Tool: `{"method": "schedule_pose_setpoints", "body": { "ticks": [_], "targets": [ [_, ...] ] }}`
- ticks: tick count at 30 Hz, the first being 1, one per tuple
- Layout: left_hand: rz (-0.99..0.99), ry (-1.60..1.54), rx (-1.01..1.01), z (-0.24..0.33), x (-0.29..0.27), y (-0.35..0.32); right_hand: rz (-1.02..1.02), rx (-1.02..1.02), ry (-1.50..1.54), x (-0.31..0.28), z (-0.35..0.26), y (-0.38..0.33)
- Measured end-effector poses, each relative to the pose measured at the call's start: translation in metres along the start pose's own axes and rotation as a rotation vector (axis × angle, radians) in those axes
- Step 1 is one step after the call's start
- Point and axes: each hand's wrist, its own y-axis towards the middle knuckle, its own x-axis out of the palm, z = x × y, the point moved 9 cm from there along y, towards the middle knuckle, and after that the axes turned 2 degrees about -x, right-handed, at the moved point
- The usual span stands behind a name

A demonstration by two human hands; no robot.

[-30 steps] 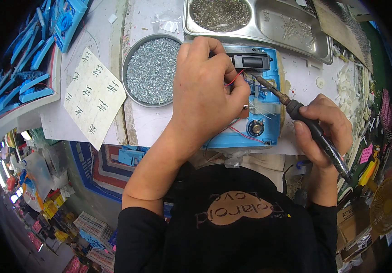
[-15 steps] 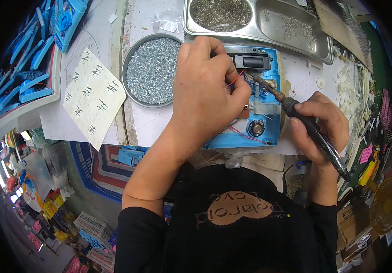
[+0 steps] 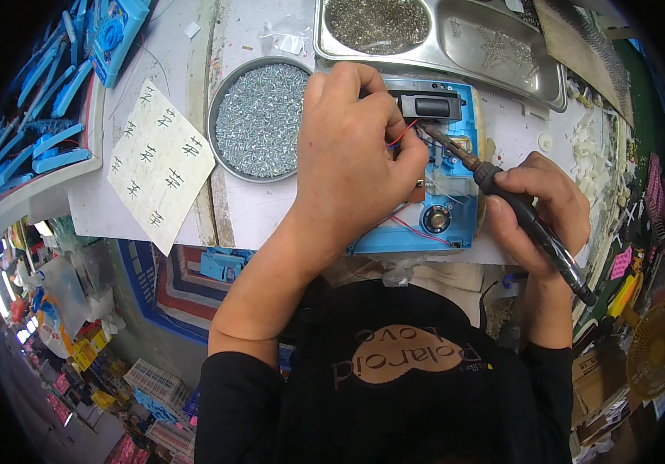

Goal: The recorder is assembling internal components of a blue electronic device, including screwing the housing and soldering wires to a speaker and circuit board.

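One red wire meets the left hand's bent fingertips; hidden, they may or may not pinch it. Right-hand fingers wrap a soldering iron, its tip over the far part of a blue plastic housing, right of a round dish.

right hand grips a soldering iron over the blue casing; left hand holds a red wire.

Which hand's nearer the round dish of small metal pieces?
Left. The left hand is right beside the dish, overlapping its right edge in view; the right hand is farther right, past the blue casing.
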Motion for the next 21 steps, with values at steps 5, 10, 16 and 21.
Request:
{"method": "schedule_pose_setpoints", "body": {
  "ticks": [5,10,16,21],
  "targets": [
    [0.010,0.001,-0.005,0.001,0.000,-0.001,-0.005,0.027,0.003,0.000,0.003,-0.001],
    [0.026,0.004,-0.007,0.001,0.001,-0.001,0.022,0.083,0.024,-0.003,0.006,-0.003],
    [0.040,0.016,-0.002,0.002,0.001,-0.001,0.019,0.085,0.044,-0.004,0.007,-0.005],
    [0.041,0.007,-0.010,0.001,0.001,-0.002,0.040,0.060,0.080,-0.012,0.000,-0.009]
  ]
}}
